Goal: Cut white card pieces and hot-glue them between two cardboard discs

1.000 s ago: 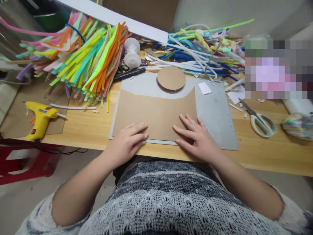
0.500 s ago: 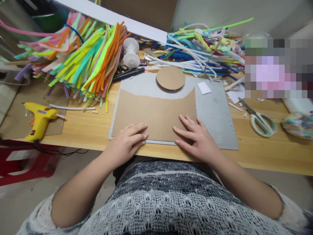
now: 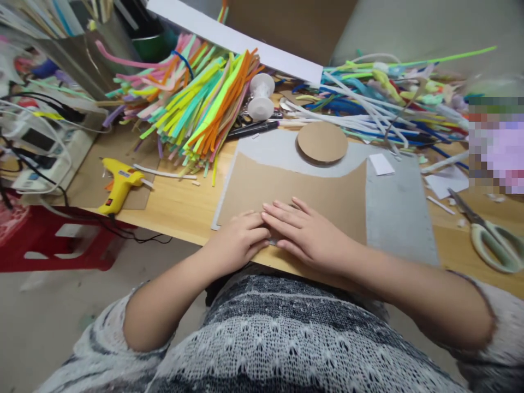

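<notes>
A brown cardboard sheet (image 3: 286,183) with a curved far edge lies flat on a grey cutting mat (image 3: 403,218). My left hand (image 3: 241,240) rests at the sheet's near edge, its fingers stretched out and holding nothing. Across the near middle of the sheet lies my right hand (image 3: 309,232), fingers extended and flat, its fingertips meeting those of my left hand. Both hands hide part of the near edge. Just beyond the curved edge sits a round cardboard disc (image 3: 322,142), and a small folded white paper (image 3: 381,164) is to its right.
A yellow hot glue gun (image 3: 118,184) lies at left near a power strip (image 3: 57,147). Bundled pipe cleaners (image 3: 204,109), a white spool (image 3: 261,97) and a black marker (image 3: 254,130) are at the back. Scissors (image 3: 491,240) lie at right; loose pipe cleaners (image 3: 368,109) are heaped behind.
My right hand has moved left across the cardboard to meet my left hand. The view has turned left, so everything on the table sits further right.
</notes>
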A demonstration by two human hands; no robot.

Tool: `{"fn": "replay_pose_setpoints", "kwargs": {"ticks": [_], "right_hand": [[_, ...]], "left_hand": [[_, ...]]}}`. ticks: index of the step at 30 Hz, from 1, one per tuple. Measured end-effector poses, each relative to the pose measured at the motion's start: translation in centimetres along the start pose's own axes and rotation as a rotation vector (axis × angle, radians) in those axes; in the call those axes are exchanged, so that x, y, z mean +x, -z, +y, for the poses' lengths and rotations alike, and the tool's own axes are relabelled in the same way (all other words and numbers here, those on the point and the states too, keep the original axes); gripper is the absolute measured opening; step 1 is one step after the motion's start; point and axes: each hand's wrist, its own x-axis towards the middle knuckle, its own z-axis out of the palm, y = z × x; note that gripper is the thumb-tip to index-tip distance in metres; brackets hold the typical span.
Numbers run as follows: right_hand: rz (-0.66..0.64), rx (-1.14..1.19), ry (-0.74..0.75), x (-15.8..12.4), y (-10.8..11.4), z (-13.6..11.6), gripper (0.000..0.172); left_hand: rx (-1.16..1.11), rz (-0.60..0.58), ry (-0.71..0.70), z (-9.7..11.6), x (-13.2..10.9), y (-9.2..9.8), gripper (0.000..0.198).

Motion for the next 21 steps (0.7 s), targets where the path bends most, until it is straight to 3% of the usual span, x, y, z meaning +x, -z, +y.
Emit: {"fn": "replay_pose_setpoints", "kwargs": {"ticks": [4, 9, 13, 16, 18, 21], "right_hand": [[-0.033, -0.085, -0.005, 2.0, -1.0, 0.4, 0.067], [-0.066, -0.172, -0.084, 2.1, -1.7, 0.3, 0.082], [-0.096, -0.232, -0.094, 2.2, -1.7, 0.1, 0.069], [-0.093, -0.269, -0.115, 2.3, -1.8, -0.1, 0.059], [-0.088, -0.285, -0.132, 2.3, -1.9, -0.1, 0.057], [-0.086, -0.300, -0.143, 2.3, -2.0, -0.2, 0.058]], "left_hand": [[-0.020, 0.020, -0.005, 0.1, 0.2, 0.2, 0.018], [0.066, 0.085, -0.025, 0.5, -0.5, -0.2, 0.024], [0.197, 0.227, 0.019, 0.7, -2.5, -1.1, 0.026], [0.280, 0.343, 0.192, 0.7, -4.2, -1.6, 0.031], [0.346, 0.367, 0.279, 0.8, -5.0, -1.8, 0.037], [0.424, 0.341, 0.289, 1.1, -5.4, -2.2, 0.042]]}}
